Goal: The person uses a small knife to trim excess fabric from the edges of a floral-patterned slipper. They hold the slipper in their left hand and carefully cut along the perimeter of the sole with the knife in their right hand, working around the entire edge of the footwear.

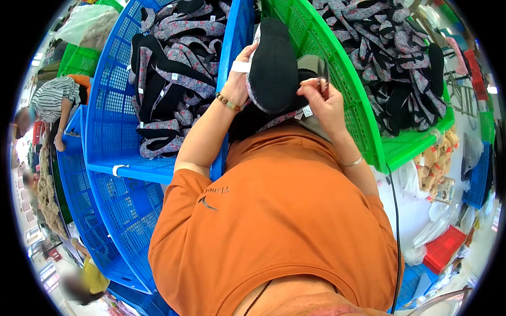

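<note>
Slipper (275,68), held between blue basket (230,45) and green basket (337,66), could get nicked if left fingers (247,52), closed round its edge, slip toward what look like dark snips (323,71) gripped in right fingers (312,95).

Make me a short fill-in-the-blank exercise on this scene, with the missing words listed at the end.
1. The left hand holds a slipper whose sole is coloured ____.
2. The left-wrist bracelet is strung with round ____.
3. The filled crate on the person's right is coloured ____.
4. The person's shirt is coloured ____.

Missing words: black; beads; green; orange.
</note>
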### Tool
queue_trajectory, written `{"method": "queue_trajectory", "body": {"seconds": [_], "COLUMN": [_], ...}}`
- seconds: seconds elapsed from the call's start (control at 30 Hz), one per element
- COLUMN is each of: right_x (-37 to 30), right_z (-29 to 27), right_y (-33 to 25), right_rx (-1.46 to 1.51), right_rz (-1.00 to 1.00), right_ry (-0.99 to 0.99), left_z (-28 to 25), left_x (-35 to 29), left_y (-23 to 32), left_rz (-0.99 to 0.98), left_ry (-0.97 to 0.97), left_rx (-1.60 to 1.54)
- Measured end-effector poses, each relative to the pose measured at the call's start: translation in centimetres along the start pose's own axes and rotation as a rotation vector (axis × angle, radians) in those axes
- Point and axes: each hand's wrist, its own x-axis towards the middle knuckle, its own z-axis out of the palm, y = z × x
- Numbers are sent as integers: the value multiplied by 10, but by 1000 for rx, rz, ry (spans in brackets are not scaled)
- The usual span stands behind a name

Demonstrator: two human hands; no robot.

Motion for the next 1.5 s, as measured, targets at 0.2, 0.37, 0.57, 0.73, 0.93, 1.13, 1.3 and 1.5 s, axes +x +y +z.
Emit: {"method": "queue_trajectory", "body": {"seconds": [0.2, 0.37, 0.57, 0.73, 0.93, 1.13, 1.3, 1.5], "right_x": [-14, -13, -5, -1, 10, 17, 9, 6], "right_z": [21, 20, 37, 39, 13, -6, -20, -17], "right_y": [-11, -6, -26, -18, -16, -12, -8, -23], "right_rx": [-200, -302, -469, -703, -702, -631, -439, -533], "right_rz": [-129, -161, -405, -449, -348, -307, -312, -418], "right_ry": [-127, -80, -45, -25, 154, 230, 352, 196], "left_z": [-14, -26, -35, -18, -11, 3, 3, -2], "left_x": [5, 12, 22, 17, 10, -1, 2, 5], "left_y": [2, 2, -4, -6, -1, -20, -9, -3], "left_rz": [17, 24, 154, 403, 253, 254, 301, 252], "left_ry": [-24, -97, 12, 101, -56, -182, -97, -107], "left_rx": [-55, -79, -98, 12, 74, 374, 128, -46]}}
